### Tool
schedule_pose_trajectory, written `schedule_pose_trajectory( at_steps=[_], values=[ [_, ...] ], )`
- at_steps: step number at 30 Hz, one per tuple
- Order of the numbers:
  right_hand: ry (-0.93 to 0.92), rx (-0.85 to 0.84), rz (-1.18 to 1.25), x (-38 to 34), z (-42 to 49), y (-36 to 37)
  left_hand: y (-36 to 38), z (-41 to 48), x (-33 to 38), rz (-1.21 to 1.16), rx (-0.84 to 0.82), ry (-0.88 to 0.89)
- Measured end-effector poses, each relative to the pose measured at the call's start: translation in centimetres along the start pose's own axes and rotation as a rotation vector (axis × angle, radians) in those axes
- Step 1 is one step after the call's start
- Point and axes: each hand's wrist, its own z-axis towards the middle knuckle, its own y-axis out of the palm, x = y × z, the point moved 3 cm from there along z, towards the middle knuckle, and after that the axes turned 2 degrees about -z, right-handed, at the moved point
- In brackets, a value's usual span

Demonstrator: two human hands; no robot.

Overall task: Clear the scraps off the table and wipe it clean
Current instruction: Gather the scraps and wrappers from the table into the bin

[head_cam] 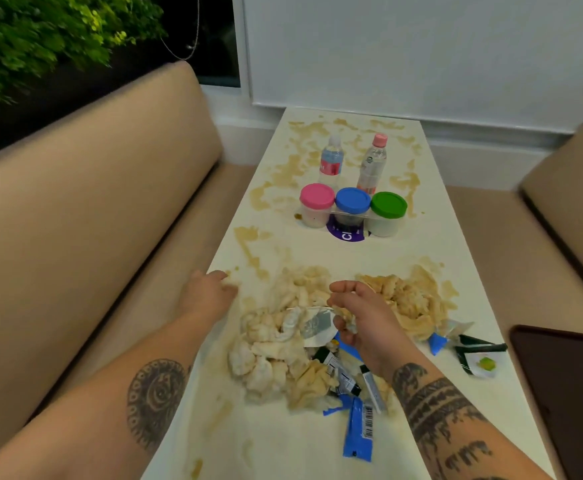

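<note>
Here, a long white table (421, 244) runs away from the camera between two beige sofas, smeared with tan stains (283, 174) along most of its length. Soaked paper wads (276, 344) and torn wrappers (357, 431) lie heaped at the near end. The right hand (359, 317) hovers over the heap, fingers curled on a crumpled scrap (347, 322). The left hand (210, 292) rests at the table's left edge, fingers loosely spread, holding nothing. Farther off stand two bottles (331, 161) behind three lidded jars (352, 211). A dark flat object (567, 382) is cut off at right.
</note>
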Motion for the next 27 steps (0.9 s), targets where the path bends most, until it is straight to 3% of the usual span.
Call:
schedule_pose_trajectory(
  at_steps=[3, 6, 13, 19, 23, 27],
  values=[
    [-0.03, 0.056, -0.028, 0.5, -0.3, -0.8, 0.2, -0.1, 0.3, 0.029, 0.099, 0.055],
    [-0.122, 0.113, -0.2, -0.2, -0.4, -0.5, -0.4, -1.6, 0.8, -0.216, 0.14, 0.067],
    [-0.385, -0.018, -0.962, -3.5, 5.2, 7.5, -1.5, -8.2, 0.1, -0.667, 0.136, -0.031],
    [-0.243, -0.134, -1.56, -0.8, 10.5, 11.6, -0.7, -11.5, -1.8, -0.707, 0.088, -0.055],
    [-0.32, -0.033, -1.549, -0.8, 10.1, 11.7, -0.9, -12.8, -3.6, -0.727, 0.115, -0.086],
    [-0.402, 0.042, -1.083, -3.5, 6.8, 11.1, -1.6, -13.9, -4.2, -0.857, 0.072, -0.129]
  ],
)
